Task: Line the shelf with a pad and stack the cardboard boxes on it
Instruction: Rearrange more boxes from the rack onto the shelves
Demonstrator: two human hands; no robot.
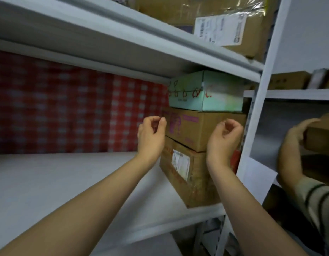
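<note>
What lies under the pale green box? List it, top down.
A brown box with pink print, then a brown box with a white label, standing on the white shelf surface. The right hand hides part of both boxes; what lies beneath the bottom box is covered.

Camera: one wide-angle head view, looking forward into the shelf [169,224] from its front edge.
Height: sitting between levels, seeing the shelf's top and the upper shelf [123,58] from below.
Facing: tilting toward the right end, where boxes [195,130] are standing beside the post [255,115].
Nearness: sitting close, the shelf filling the frame.
</note>
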